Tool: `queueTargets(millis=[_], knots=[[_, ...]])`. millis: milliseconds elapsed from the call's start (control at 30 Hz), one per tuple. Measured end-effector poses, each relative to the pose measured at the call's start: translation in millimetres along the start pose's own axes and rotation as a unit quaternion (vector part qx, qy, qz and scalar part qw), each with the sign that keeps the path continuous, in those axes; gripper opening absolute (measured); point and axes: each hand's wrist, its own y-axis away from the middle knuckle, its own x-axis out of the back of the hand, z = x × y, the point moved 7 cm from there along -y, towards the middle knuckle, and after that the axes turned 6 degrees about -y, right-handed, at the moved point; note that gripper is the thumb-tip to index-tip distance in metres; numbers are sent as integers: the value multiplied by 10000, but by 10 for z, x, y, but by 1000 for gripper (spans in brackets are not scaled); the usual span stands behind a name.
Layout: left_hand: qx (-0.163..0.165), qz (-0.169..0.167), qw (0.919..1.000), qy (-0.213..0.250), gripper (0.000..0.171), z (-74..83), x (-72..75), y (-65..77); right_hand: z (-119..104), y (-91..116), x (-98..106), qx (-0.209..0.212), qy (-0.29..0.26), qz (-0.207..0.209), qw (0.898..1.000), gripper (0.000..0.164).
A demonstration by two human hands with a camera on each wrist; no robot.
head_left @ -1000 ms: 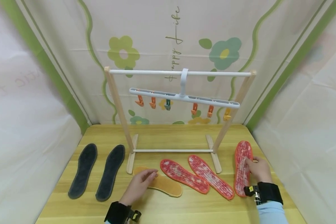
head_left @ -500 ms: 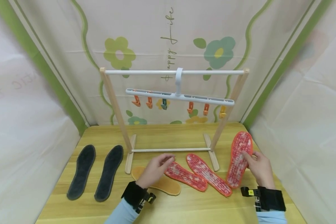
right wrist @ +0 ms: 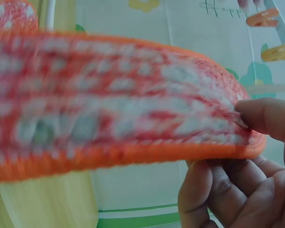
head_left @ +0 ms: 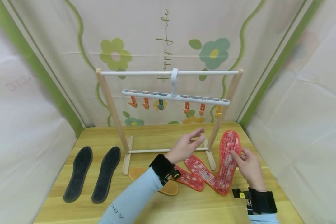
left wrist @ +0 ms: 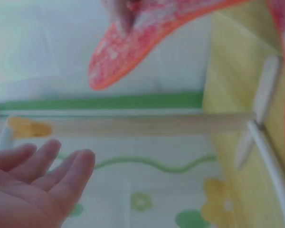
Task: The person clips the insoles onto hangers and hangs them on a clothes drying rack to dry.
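Observation:
My right hand (head_left: 249,166) pinches a red-and-white insole (head_left: 229,152) with orange edging, holding it tilted up off the table at the right. In the right wrist view the thumb (right wrist: 266,114) presses on its patterned face, with fingers curled underneath. My left hand (head_left: 184,146) is raised in front of the rack with nothing in it, fingers loosely extended. Above it a pale blue hanger (head_left: 173,96) carries several clips, among them a yellow clip (head_left: 218,111) at the right end and a green clip (head_left: 160,105). No insole hangs from the clips.
A wooden rack (head_left: 109,105) with white bars holds the hanger. Two dark insoles (head_left: 105,175) lie at the left. A tan insole (head_left: 169,188) is partly hidden by the left arm. Two more red insoles, one nearer (head_left: 191,180) and one farther (head_left: 198,166), lie right of centre.
My right hand has lifted the red insole off the table and brought it leftward. My left hand has moved up and right, from over the tan insole to before the rack.

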Motion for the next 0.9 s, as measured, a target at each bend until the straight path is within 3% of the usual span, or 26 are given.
queueTargets(millis=[200,400,667,900], knots=[[182,16,9990,420,67,162,-82,-335,-49,21,-94,104,65,-106,9999,49],[311,451,9961,698,65,248,-42,-578,-101,-1,-181,204,42,-249,9995,49],[294,602,9945,804,62,370,-35,-736,-145,-6,-241,310,-139,-355,9988,44],[243,686,9928,950,58,424,-91,-776,-239,10,-256,524,-137,-429,9976,45]])
